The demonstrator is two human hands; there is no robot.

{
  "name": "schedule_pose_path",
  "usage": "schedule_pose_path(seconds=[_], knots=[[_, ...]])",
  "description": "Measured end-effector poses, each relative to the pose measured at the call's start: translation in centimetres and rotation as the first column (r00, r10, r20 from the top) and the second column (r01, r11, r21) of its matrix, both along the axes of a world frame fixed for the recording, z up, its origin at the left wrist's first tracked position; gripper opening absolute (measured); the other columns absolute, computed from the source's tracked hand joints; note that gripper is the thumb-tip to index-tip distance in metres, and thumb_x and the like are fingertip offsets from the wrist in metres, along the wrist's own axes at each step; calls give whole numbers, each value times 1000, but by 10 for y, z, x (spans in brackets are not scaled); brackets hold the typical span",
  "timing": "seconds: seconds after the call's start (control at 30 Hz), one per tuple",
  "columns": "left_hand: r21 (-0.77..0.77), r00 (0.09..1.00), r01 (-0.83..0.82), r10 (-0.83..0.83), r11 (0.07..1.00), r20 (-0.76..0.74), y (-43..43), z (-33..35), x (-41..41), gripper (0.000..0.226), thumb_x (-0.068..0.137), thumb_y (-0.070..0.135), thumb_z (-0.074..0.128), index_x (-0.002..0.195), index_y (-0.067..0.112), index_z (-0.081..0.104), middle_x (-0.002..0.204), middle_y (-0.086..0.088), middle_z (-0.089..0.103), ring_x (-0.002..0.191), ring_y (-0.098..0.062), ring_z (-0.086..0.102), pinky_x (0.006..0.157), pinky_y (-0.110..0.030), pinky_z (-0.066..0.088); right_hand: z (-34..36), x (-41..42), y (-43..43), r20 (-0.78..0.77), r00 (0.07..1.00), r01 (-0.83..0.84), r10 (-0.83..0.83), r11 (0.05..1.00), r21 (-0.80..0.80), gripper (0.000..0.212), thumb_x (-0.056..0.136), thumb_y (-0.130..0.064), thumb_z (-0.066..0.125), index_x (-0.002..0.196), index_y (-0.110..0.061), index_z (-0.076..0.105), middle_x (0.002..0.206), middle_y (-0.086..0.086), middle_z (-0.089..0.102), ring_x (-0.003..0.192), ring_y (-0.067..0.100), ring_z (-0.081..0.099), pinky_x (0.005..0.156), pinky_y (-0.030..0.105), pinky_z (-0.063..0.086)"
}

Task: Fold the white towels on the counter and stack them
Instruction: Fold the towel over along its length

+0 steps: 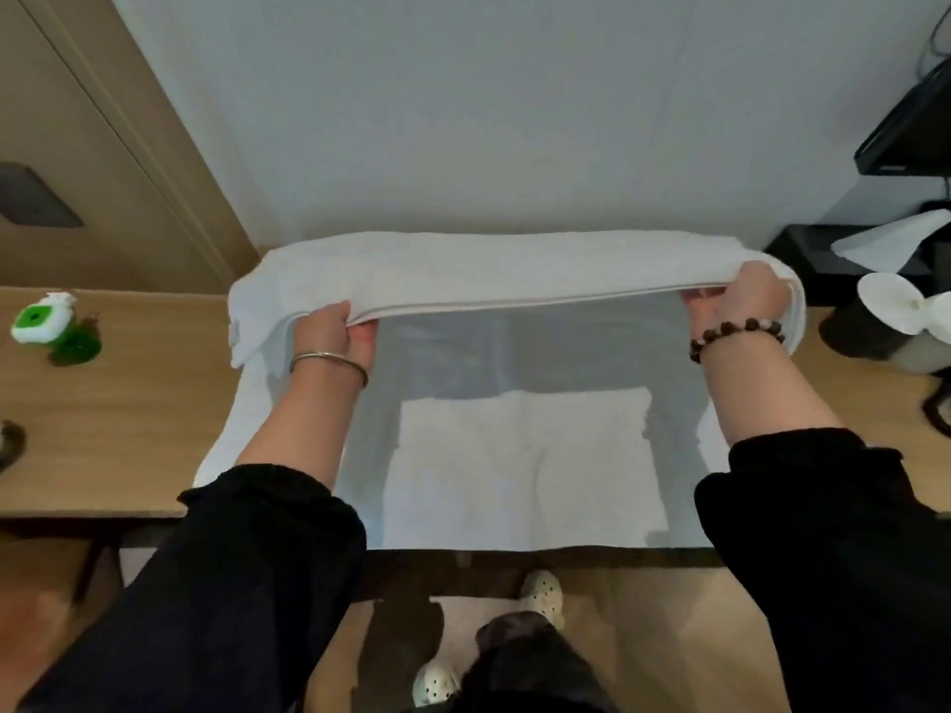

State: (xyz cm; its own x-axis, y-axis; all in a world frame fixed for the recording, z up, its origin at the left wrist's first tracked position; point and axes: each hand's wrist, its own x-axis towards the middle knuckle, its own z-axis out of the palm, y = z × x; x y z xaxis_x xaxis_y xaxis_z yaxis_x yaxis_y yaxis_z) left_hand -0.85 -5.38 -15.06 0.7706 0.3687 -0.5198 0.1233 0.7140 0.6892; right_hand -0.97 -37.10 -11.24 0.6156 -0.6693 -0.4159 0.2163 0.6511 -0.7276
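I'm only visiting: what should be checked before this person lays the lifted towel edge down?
1. Grip of the left hand on the towel edge: ok, fingers curled round it.
2. Grip of the right hand on that edge: ok.
3. Edge held straight between the hands: ok.
4. The green bottle stands off the towel: ok.
5. Far layers lined up under the fold: cannot tell, hidden.
6. Lower part flat on the counter: cannot tell, shadowed.

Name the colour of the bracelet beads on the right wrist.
Dark reddish-brown beads, a few paler; head view.
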Motion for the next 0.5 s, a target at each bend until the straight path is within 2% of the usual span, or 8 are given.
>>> schedule_pose_path(seconds=[0.03,0.07,0.17,0.2,0.23,0.3,0.4,0.5], knots=[[90,1000,18,-19,996,9,9,-7,-11,31,94,2,44,95,-27,54,43,-2,61,47,-9,62,61,-22,51,-6,-17,5,-18,999,30,-30,999,-31,27,92,-3,34,101,-9,59,91,7,64,80,22,64,61,33,56],[71,998,41,-37,997,-55,12,-16,-35,37,91,11,45,105,-20,58,56,-8,68,62,-15,68,65,-26,50,-19,-35,5,-90,994,62,-69,995,-83,25,91,-6,35,97,-10,58,89,5,64,79,21,64,60,29,55],[11,978,23,-21,1000,-206,20,-72,-106,29,89,16,52,93,-7,69,98,-27,67,95,-37,63,71,-26,40,-83,-99,14,-437,890,16,-129,968,-251,20,92,-18,34,105,-10,47,94,3,50,85,20,51,69,30,44],[-201,975,-76,31,977,-219,23,-92,-118,23,92,10,51,96,-5,67,107,-25,65,98,-35,61,75,-26,43,-106,-112,16,-550,831,-90,-86,955,-284,25,93,-21,35,112,-8,46,95,3,46,83,20,47,73,31,38],[-296,979,-34,-28,955,-201,23,-104,-125,22,95,7,45,103,-2,64,117,-20,61,102,-31,59,80,-27,47,-122,-119,20,-641,767,-200,-39,934,-296,37,94,-22,38,124,-3,46,96,4,45,82,21,46,76,31,37],[-266,964,12,-83,964,-254,26,-123,-131,28,100,13,42,122,4,55,130,-12,55,110,-25,56,94,-32,46,-140,-124,30,-704,710,-294,21,917,-270,54,94,-19,42,145,-4,28,115,3,46,96,21,48,85,30,38],[-118,966,28,-57,993,-251,24,-137,-118,33,101,25,45,127,7,53,130,-7,56,102,-18,58,83,-24,51,-150,-115,36,-724,689,-344,30,893,-291,64,95,-15,41,150,-12,11,141,7,39,118,26,47,92,28,36],[-79,953,33,-55,996,-299,26,-142,-93,33,99,29,47,125,9,54,125,-6,59,85,-15,62,86,-27,51,-155,-96,32,-727,685,-391,41,863,-320,60,94,-11,39,149,-12,14,125,2,40,105,23,46,88,27,34]])
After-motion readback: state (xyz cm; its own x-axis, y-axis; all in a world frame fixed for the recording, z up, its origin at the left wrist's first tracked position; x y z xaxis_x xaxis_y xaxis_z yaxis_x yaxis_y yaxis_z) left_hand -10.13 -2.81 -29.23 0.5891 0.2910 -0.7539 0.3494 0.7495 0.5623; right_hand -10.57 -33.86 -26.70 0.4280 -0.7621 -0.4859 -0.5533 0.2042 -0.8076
